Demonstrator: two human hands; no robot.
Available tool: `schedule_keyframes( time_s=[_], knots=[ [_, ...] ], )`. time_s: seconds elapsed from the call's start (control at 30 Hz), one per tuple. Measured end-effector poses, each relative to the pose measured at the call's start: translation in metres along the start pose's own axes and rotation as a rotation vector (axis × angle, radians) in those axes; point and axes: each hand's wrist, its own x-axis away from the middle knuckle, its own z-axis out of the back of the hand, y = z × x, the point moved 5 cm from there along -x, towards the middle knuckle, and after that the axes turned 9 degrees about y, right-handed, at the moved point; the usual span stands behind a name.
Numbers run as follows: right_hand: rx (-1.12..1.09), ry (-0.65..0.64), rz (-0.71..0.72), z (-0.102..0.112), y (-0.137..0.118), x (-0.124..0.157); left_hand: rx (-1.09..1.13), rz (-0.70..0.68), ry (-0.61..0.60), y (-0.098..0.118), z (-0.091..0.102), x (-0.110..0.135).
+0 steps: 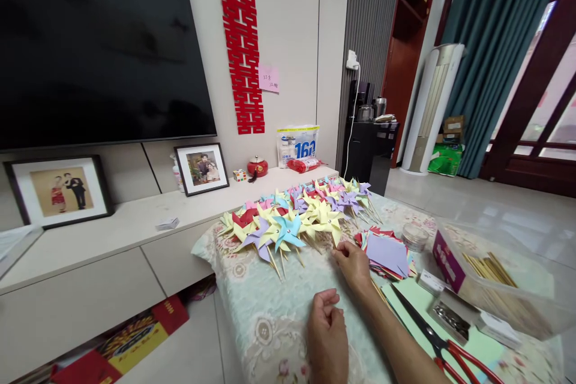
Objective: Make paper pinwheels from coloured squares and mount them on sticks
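My right hand (354,265) is closed in a pinch at the lower part of a pale yellow pinwheel (330,223), at the near edge of a dense cluster of paper pinwheels (310,201). Those are yellow, purple, red, pink and blue, lying with their wooden sticks toward me. A blue pinwheel (288,231) is in front, left of my right hand. My left hand (327,333) hovers over or rests on the floral tablecloth (270,312), which I cannot tell. Its fingers are loosely curled, thumb apart, with nothing visible in them.
Right of my hands are stacked coloured paper squares (387,254), red-handled scissors (432,333) on green paper, a small box of metal fasteners (452,315), a round clear container (414,236) and a plastic bin (490,288) with wooden sticks. A white cabinet (180,246) stands behind.
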Motion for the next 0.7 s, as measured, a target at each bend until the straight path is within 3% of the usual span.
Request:
schedule_keyframes(
  time_s=[0.3, 0.7],
  knots=[
    [0.178, 0.049, 0.068, -0.028, 0.009, -0.015, -0.164, -0.047, -0.044, -0.009, -0.004, -0.002],
    [0.335, 0.033, 0.079, -0.04, 0.01, -0.022, -0.241, -0.069, -0.065, -0.012, -0.004, -0.003]
  ],
)
